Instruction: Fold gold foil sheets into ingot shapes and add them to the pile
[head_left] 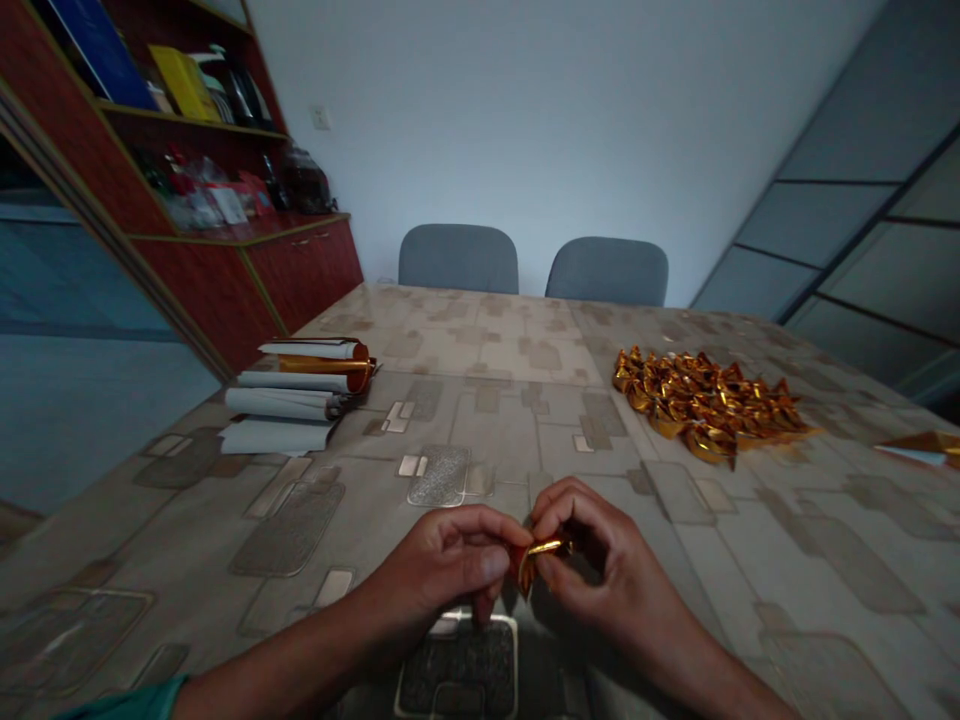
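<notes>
So the foil (528,566) is up between both hands, just above the near side of the counter (517,430), left hand (459,558) pinching one side, right hand (621,562) the other, thumb against fingers on each. I'd go light here: thin stuff like this probably creases if squeezed. Steady with the left, work edges with the right, well clear of the gold pile (690,395).

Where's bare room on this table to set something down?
Bare table: between the paper stack and gold pile, back toward the chairs; also between the pile and right hand. Crowded: the pile itself, and where that hand and the left hand pinch gold foil.
</notes>
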